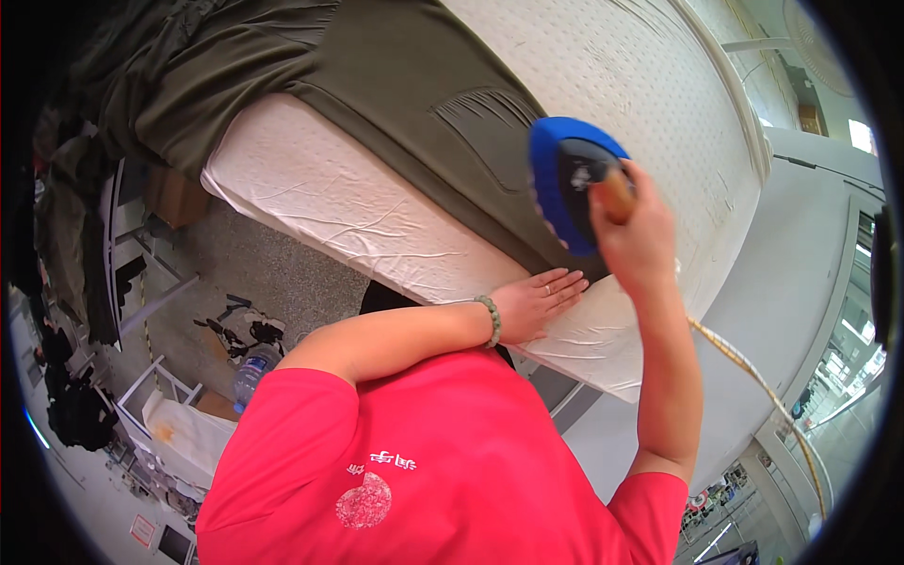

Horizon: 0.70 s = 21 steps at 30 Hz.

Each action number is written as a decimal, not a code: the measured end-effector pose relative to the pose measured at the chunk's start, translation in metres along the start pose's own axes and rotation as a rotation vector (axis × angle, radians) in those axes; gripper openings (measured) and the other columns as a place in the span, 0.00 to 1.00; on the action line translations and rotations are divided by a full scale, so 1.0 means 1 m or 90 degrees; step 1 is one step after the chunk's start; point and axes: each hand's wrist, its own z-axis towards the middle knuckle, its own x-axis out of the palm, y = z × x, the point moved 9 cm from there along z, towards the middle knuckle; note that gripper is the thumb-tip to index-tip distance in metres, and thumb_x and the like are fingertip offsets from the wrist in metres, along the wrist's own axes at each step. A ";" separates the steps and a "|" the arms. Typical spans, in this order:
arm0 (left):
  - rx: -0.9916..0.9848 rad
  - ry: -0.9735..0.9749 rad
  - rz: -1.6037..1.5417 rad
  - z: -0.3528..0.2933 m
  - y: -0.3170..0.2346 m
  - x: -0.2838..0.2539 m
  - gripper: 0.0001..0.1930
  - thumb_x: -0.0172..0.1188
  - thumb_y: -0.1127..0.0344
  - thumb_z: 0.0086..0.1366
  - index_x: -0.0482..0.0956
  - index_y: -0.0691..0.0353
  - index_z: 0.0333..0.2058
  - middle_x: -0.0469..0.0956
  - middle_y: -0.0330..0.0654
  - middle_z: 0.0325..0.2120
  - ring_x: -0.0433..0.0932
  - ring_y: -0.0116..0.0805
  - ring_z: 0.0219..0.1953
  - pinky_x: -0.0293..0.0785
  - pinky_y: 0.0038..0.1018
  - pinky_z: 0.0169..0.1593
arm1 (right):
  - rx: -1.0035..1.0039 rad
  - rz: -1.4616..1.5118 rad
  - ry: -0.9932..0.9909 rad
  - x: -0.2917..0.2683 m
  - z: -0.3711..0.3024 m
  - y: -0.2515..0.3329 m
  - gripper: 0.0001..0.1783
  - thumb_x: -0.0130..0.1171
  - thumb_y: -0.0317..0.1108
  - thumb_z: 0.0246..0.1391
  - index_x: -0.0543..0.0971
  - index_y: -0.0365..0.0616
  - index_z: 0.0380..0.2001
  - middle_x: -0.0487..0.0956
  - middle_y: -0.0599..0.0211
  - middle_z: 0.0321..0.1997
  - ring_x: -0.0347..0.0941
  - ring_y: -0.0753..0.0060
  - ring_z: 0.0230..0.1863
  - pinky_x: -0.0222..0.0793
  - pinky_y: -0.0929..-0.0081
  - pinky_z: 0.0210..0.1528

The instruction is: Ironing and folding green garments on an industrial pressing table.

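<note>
A dark olive garment [395, 104] stretches across a white padded ironing table [339, 207], narrowing toward me like a trouser leg. Gathered stitching marks a patch on its right part. My left hand [527, 309] lies flat, fingers stretched out, with its fingertips on the garment's near end and its palm on the white cover. In my right hand [642, 235], the fingers wrap round the brown handle of an iron [557, 174] with a blue rim. The iron is tilted over the garment's right edge; whether its sole touches the cloth is hidden.
A hose [753, 372] runs from near my right wrist down to the lower right. Bunched dark cloth [66, 217] hangs at the far left. On the floor are a cardboard box [177, 196] and a large plastic bottle [252, 372]. A grey wall [800, 226] borders the table's right side.
</note>
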 end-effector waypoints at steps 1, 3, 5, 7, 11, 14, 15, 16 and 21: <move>0.042 -0.018 0.004 -0.009 -0.006 0.001 0.42 0.61 0.48 0.62 0.60 0.68 0.68 0.56 0.51 0.72 0.51 0.45 0.76 0.41 0.43 0.78 | 0.000 0.000 0.002 0.008 -0.001 0.016 0.24 0.67 0.40 0.55 0.77 0.40 0.52 0.84 0.51 0.32 0.82 0.48 0.33 0.77 0.58 0.38; 0.094 -0.082 0.055 -0.040 0.000 -0.017 0.34 0.63 0.52 0.60 0.69 0.67 0.60 0.67 0.50 0.64 0.63 0.47 0.68 0.51 0.45 0.75 | 0.023 -0.061 0.216 0.052 -0.005 0.032 0.29 0.67 0.37 0.52 0.74 0.42 0.58 0.83 0.42 0.36 0.82 0.39 0.38 0.77 0.51 0.42; 0.007 -0.230 0.068 -0.089 0.048 -0.081 0.26 0.66 0.56 0.56 0.77 0.65 0.51 0.74 0.47 0.52 0.73 0.46 0.57 0.63 0.47 0.68 | 0.042 -0.070 0.238 0.059 -0.017 0.021 0.30 0.67 0.37 0.51 0.74 0.43 0.58 0.83 0.42 0.35 0.82 0.39 0.37 0.77 0.51 0.42; -0.155 -0.367 0.103 -0.122 0.106 -0.170 0.22 0.69 0.59 0.53 0.78 0.62 0.44 0.75 0.44 0.42 0.76 0.45 0.48 0.69 0.45 0.61 | 0.081 -0.091 0.277 0.065 -0.034 0.007 0.32 0.67 0.36 0.50 0.73 0.44 0.59 0.83 0.43 0.33 0.82 0.40 0.36 0.77 0.50 0.41; -0.164 -0.309 0.118 -0.148 0.128 -0.184 0.20 0.69 0.59 0.52 0.78 0.60 0.42 0.74 0.44 0.38 0.76 0.43 0.45 0.70 0.43 0.59 | 0.044 -0.105 0.305 0.077 -0.033 0.027 0.31 0.67 0.37 0.50 0.73 0.45 0.58 0.83 0.45 0.31 0.82 0.40 0.34 0.77 0.50 0.40; -0.173 -0.304 0.127 -0.169 0.154 -0.198 0.20 0.70 0.60 0.51 0.78 0.60 0.41 0.75 0.44 0.40 0.76 0.43 0.46 0.70 0.43 0.59 | 0.044 -0.100 0.308 0.084 -0.018 0.048 0.30 0.67 0.36 0.50 0.74 0.44 0.58 0.83 0.46 0.31 0.82 0.40 0.34 0.77 0.50 0.39; -0.207 -0.342 0.162 -0.178 0.169 -0.220 0.20 0.70 0.61 0.50 0.78 0.60 0.41 0.75 0.44 0.41 0.76 0.43 0.47 0.71 0.43 0.59 | 0.049 -0.095 0.308 0.088 -0.014 0.056 0.30 0.67 0.36 0.50 0.74 0.44 0.57 0.83 0.46 0.31 0.82 0.40 0.34 0.77 0.50 0.39; -0.243 -0.379 0.197 -0.189 0.182 -0.236 0.20 0.70 0.61 0.50 0.78 0.61 0.41 0.75 0.44 0.41 0.76 0.43 0.47 0.71 0.42 0.59 | 0.049 -0.096 0.308 0.092 -0.009 0.064 0.30 0.67 0.36 0.50 0.74 0.44 0.57 0.83 0.46 0.31 0.82 0.40 0.34 0.77 0.50 0.39; -0.164 -0.288 0.196 -0.234 0.223 -0.256 0.19 0.70 0.63 0.50 0.78 0.61 0.41 0.76 0.43 0.40 0.77 0.43 0.46 0.72 0.42 0.59 | 0.009 -0.088 0.328 0.119 0.028 0.121 0.28 0.66 0.36 0.51 0.75 0.44 0.56 0.84 0.46 0.31 0.82 0.41 0.35 0.77 0.50 0.40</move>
